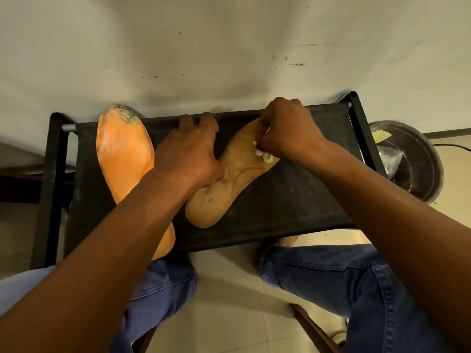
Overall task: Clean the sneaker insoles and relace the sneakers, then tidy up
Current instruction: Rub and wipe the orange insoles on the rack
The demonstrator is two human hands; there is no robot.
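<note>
Black fabric counter (293, 200): left hand (188, 151) flat on tan foam insole (229, 179), right hand (285, 131) fingers pinching dirty white wad (263, 154); hard scrubbing could shred it

My forearms are bare to the elbow; I wear dark blue denim jeans (356, 276), and a pale, perhaps light-blue sleeve edge (23, 286) shows at left.
</note>
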